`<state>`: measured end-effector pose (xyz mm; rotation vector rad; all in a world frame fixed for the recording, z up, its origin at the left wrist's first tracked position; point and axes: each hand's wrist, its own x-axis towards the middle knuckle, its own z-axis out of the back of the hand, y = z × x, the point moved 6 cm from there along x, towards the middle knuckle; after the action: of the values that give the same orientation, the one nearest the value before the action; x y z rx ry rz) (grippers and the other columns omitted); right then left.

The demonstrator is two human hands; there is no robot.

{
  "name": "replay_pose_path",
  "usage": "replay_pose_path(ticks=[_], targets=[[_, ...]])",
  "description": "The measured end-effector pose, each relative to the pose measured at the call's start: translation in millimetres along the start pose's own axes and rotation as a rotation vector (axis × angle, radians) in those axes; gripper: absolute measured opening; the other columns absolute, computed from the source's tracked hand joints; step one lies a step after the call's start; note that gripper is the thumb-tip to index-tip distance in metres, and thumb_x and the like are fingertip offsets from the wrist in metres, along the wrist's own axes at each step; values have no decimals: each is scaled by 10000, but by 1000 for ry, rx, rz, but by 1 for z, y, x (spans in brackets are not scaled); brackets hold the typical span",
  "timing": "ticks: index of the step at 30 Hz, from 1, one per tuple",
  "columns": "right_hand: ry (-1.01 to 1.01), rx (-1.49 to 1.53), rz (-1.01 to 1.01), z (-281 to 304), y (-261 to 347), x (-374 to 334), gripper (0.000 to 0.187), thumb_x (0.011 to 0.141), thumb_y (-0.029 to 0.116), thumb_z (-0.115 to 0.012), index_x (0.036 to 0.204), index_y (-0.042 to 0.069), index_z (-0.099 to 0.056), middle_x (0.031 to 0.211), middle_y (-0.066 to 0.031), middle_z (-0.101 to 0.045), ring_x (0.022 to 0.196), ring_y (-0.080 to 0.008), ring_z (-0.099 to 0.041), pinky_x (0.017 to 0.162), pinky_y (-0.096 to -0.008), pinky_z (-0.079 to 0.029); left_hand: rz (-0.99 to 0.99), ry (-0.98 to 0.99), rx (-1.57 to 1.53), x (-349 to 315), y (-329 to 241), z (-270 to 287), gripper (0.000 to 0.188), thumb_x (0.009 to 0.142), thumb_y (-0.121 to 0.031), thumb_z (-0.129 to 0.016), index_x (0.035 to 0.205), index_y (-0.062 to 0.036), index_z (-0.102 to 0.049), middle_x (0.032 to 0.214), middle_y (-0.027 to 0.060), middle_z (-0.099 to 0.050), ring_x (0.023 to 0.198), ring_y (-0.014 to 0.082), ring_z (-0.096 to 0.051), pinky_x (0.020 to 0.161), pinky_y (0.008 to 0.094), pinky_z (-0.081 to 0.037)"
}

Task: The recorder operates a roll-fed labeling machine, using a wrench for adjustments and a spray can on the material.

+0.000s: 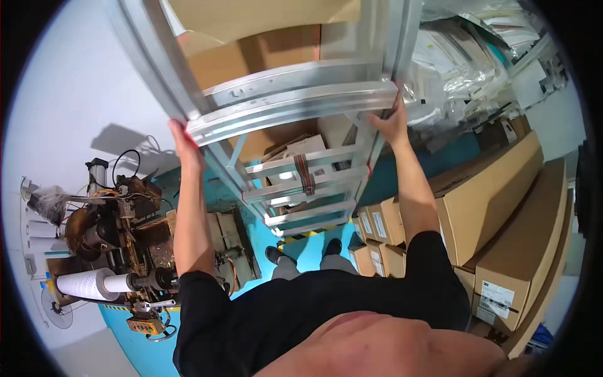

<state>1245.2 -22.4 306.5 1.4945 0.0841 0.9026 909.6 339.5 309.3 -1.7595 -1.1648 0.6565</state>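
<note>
Fingers (176,131) at both sides, ladder (295,108) between

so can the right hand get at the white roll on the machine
Probably not: the right hand holds the metal ladder by its right side, while the white roll sits far left, past the left forearm.

Black short-sleeved top (314,292), grey trousers (339,263), seemingly dark shoes (272,254)

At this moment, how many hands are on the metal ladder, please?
2: the left hand is at the left side of the ladder, and the right hand is at its right side. No other hand shows.
</note>
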Motion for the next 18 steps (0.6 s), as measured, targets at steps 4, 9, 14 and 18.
replay_pose_path(ticks=[4, 9, 14, 18], targets=[[-36, -242, 121, -18, 32, 21, 794, 627, 144, -805, 1318, 34, -430, 1169, -114, -590, 1050, -232, -578, 914, -344, -457, -122, -135, 108, -27, -21, 26, 560, 968, -601, -331, 1202, -113, -475, 1135, 30, -550, 1039, 166, -528, 928, 346, -412], [-84, -370, 161, -10, 13, 35, 689, 748, 455, -728, 1223, 9, -505, 1041, -73, -607, 961, -164, -551, 788, -324, -466, -148, -231, 163, -66, -35, -7, 559, 955, -633, -305, 1096, -118, -474, 1097, 23, -541, 1010, 170, -521, 912, 361, -421], [95, -575, 170, 44, 0, 26, 604, 627, 124, -802, 1142, 12, -508, 1057, -112, -639, 966, -224, -612, 841, -352, -487, -284, -184, 237, -109, -24, -3, 559, 946, -655, -296, 1029, -119, -433, 1005, 29, -471, 982, 152, -482, 928, 371, -398], [-92, -460, 65, 57, 19, 2, 684, 651, 113, -790, 1238, 15, -452, 1033, -113, -631, 964, -223, -608, 840, -360, -493, -195, -223, 188, -140, -21, -19, 583, 959, -640, -259, 1085, -94, -420, 1056, 49, -478, 1018, 168, -480, 948, 386, -392]])
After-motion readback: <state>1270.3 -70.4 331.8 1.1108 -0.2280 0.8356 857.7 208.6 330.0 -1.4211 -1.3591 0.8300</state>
